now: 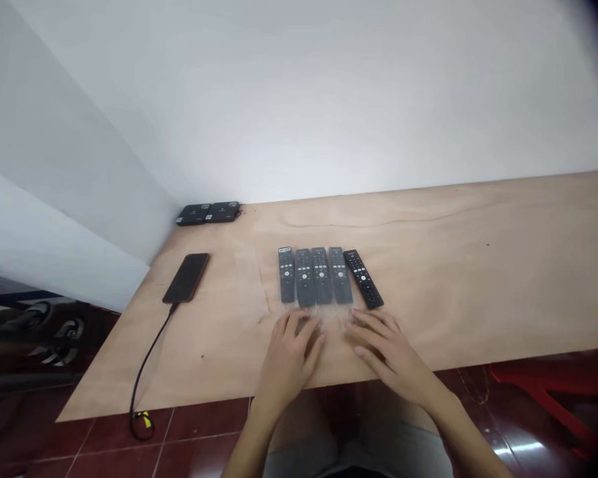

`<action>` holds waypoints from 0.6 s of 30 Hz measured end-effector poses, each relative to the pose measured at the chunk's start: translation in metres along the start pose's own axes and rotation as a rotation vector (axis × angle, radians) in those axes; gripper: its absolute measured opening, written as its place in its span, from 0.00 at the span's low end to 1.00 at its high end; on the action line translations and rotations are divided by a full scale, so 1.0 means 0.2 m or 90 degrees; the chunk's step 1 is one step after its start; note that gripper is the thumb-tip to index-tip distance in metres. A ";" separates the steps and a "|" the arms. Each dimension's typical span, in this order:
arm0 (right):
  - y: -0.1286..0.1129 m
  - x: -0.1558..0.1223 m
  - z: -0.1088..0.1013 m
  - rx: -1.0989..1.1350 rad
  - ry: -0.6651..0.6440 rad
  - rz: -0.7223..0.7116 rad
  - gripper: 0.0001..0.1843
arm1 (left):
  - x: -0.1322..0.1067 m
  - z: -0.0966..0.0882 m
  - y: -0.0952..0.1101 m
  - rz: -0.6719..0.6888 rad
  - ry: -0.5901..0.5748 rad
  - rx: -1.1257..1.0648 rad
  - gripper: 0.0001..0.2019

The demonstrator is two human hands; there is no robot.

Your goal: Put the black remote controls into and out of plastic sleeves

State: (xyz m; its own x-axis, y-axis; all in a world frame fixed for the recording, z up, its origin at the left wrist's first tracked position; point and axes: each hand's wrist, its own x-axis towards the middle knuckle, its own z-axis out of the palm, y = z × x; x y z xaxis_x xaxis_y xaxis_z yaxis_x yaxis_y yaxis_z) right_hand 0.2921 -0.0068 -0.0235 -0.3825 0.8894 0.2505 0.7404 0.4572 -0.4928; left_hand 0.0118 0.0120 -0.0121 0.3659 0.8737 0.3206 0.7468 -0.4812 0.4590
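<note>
Several black remote controls lie side by side on the wooden table in front of me. Most look hazy, as if in clear plastic sleeves. The rightmost remote control is darker and tilted, with its lower end to the right. My left hand rests just below the left remotes, fingers spread, fingertips near or on the clear plastic ends. Below the right remotes is my right hand, its fingers also apart and close to the plastic. Neither hand grips a remote.
A phone lies on the left of the table, its black cable hanging over the front edge. Two flat black boxes sit in the back left corner by the white wall. A red chair stands at the lower right.
</note>
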 end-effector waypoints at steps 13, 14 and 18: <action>0.23 -0.01 -0.06 -0.017 0.272 0.118 0.11 | -0.01 0.01 -0.01 -0.013 -0.022 0.015 0.19; 0.26 -0.05 -0.09 0.011 0.273 0.120 0.10 | -0.01 0.01 -0.01 -0.016 -0.018 0.015 0.22; 0.39 -0.30 -0.25 0.144 0.186 0.133 0.09 | -0.01 0.00 0.00 -0.014 0.016 0.004 0.29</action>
State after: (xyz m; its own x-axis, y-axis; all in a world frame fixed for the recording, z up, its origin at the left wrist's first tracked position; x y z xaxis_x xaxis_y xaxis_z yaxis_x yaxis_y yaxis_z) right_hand 0.4002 -0.0233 -0.0353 -0.0402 0.9410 0.3361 0.6330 0.2843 -0.7200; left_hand 0.0109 0.0107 -0.0131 0.3350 0.8821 0.3312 0.7580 -0.4611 0.4613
